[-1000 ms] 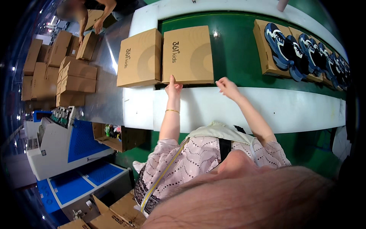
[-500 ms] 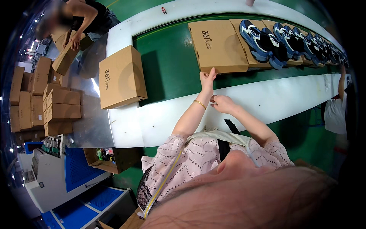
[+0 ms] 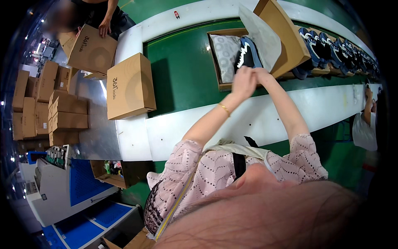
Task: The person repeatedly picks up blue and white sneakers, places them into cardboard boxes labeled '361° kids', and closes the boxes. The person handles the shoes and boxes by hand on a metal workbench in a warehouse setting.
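Note:
An open cardboard shoebox (image 3: 224, 87) lies on the green belt in front of me, its hinged lid (image 3: 290, 45) tipped up to the right. Inside are a blue, black and white sneaker (image 3: 248, 52) and patterned tissue paper (image 3: 225, 54); a loose sheet of white paper (image 3: 265, 39) stands up against the lid. My left hand (image 3: 244, 82), below a gold bangle, is closed at the near end of the sneaker. Close beside it, my right hand (image 3: 262, 75) has its fingers curled in. What either hand pinches is hidden.
A closed shoebox (image 3: 128, 87) sits to the left, across the belt's end. More sneakers (image 3: 319, 47) stand on boxes in a row to the right. At far left a person (image 3: 97, 20) handles a carton (image 3: 92, 50) beside stacked cartons (image 3: 43, 103). Another person (image 3: 365, 124) is at far right.
The shoebox before me was closed and is now open, its lid raised and a sneaker showing inside. Both hands have moved up and right over it. The person at left has turned their carton.

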Available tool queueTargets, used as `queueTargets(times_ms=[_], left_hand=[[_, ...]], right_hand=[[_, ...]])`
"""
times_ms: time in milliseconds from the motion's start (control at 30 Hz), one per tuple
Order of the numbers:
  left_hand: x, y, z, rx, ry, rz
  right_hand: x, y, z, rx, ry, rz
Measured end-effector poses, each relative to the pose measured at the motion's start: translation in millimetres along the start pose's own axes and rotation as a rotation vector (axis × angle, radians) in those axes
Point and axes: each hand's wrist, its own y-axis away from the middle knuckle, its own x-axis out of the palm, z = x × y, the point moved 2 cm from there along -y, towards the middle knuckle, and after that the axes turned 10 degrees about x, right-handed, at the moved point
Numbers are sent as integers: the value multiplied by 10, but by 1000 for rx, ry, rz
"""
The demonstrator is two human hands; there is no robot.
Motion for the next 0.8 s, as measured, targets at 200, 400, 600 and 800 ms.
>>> queueTargets(times_ms=[200, 400, 600, 800], left_hand=[[-284, 534, 577, -307, -281, 990], [-333, 557, 657, -223, -360, 422], [-78, 395, 718, -634, -268, 547], [176, 125, 927, -715, -282, 532]], right_hand=[[487, -86, 391, -342, 437, 41], [42, 58, 340, -75, 332, -308], [-954, 834, 78, -123, -751, -538], [-946, 1149, 192, -253, -1394, -666]])
